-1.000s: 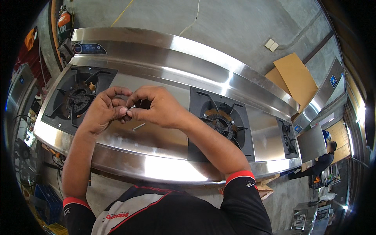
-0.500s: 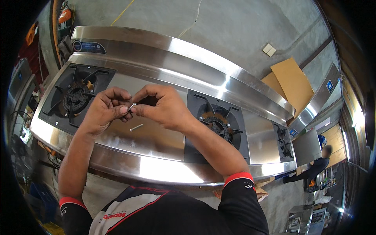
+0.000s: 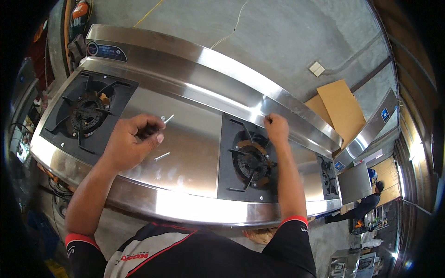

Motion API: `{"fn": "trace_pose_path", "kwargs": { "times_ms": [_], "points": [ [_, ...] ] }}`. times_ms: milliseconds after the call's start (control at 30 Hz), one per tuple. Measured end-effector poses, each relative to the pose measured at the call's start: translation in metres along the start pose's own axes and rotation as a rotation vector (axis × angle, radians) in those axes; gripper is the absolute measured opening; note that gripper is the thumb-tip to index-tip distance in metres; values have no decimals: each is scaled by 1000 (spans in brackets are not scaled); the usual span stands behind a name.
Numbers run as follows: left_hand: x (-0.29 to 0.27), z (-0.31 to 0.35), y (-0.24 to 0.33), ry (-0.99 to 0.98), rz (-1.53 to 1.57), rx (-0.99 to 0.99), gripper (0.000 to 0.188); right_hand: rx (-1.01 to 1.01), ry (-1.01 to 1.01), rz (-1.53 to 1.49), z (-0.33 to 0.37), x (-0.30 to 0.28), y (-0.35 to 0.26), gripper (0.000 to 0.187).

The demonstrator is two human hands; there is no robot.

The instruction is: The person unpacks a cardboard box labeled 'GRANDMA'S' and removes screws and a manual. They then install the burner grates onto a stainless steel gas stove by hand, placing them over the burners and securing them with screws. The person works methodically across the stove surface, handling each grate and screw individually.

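Observation:
My left hand (image 3: 134,141) hovers over the steel top between the left and middle burners, thumb and forefinger apart. Right by its forefinger tip is a thin silvery bolt (image 3: 170,118); it looks to lie on the steel, with a small round metal piece (image 3: 162,118) beside it. A second bolt (image 3: 162,156) rests on the sheet nearer to me. My right hand (image 3: 276,127) is closed at the far right corner of the middle burner (image 3: 252,160); whatever its fingers pinch is hidden.
The long stainless steel stove has a raised back ledge (image 3: 204,74). Its left burner (image 3: 85,113) and far right burner (image 3: 328,176) carry black grates. Cardboard (image 3: 342,106) leans behind the right end. A person (image 3: 368,204) in dark clothes is off to the right.
My hands have parted: the right has moved from beside the left to the middle burner's far corner. The bolt that was between my fingers now shows at the left fingertips.

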State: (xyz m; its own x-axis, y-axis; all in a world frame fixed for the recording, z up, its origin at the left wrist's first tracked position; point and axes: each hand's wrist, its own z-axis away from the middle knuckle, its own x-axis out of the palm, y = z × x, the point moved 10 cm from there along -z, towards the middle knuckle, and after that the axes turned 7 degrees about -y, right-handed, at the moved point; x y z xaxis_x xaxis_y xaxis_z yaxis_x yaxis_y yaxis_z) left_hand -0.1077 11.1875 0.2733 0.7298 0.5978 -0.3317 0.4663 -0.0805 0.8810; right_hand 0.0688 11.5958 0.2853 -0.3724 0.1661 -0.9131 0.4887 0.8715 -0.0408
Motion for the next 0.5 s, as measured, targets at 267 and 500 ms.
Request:
{"fn": "trace_pose_path", "kwargs": {
  "times_ms": [267,500],
  "points": [
    [3,1,6,-19,-190,-18,22,-17,-93,22,5,38,0,17],
    [3,-1,7,-17,-233,47,20,12,-91,13,11,47,5,18]
  ]
}}
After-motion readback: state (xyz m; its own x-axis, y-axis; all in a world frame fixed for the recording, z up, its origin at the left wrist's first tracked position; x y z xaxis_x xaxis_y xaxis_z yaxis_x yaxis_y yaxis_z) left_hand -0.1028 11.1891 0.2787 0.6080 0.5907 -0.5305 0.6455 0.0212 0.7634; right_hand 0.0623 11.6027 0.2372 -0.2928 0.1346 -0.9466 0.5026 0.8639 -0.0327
